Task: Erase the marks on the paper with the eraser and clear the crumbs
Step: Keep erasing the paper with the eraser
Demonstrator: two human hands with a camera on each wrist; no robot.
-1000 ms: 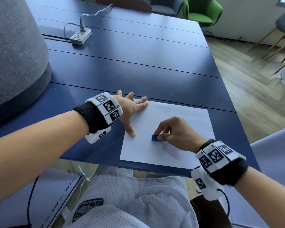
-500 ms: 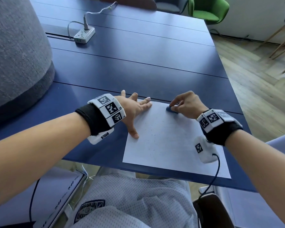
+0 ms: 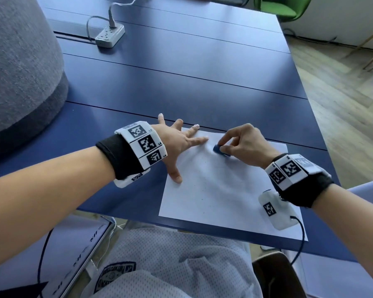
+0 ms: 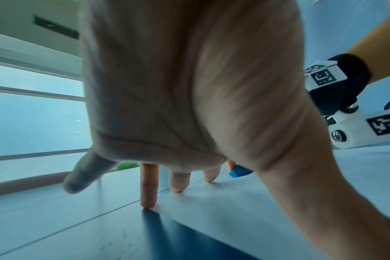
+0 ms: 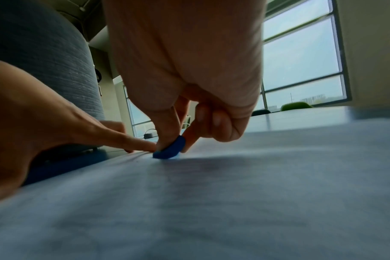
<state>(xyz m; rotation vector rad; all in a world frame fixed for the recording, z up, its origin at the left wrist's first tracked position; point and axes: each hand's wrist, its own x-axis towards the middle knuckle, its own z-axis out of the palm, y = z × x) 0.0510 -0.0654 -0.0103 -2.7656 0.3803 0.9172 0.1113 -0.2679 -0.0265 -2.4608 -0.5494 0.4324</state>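
Note:
A white sheet of paper (image 3: 220, 190) lies at the near edge of the blue table (image 3: 181, 82). Small dark crumbs speckle its middle. My left hand (image 3: 181, 143) lies flat with spread fingers on the paper's upper left corner, thumb on its left edge. My right hand (image 3: 243, 145) pinches a small blue eraser (image 3: 219, 149) between thumb and fingers and holds it down on the paper near the top edge, just right of the left fingertips. The eraser (image 5: 170, 148) tip touches the sheet in the right wrist view. In the left wrist view the eraser (image 4: 239, 171) peeks out behind my palm.
A grey power strip (image 3: 109, 35) with a plugged cable lies at the far left of the table. A large grey fabric-covered column (image 3: 19, 61) stands at the left. A green chair (image 3: 282, 7) is beyond the table's far end. Wooden floor lies to the right.
My right hand carried the eraser from the paper's middle up to its top edge, then slightly back down and left toward the left fingertips. The left hand stays pressed in place.

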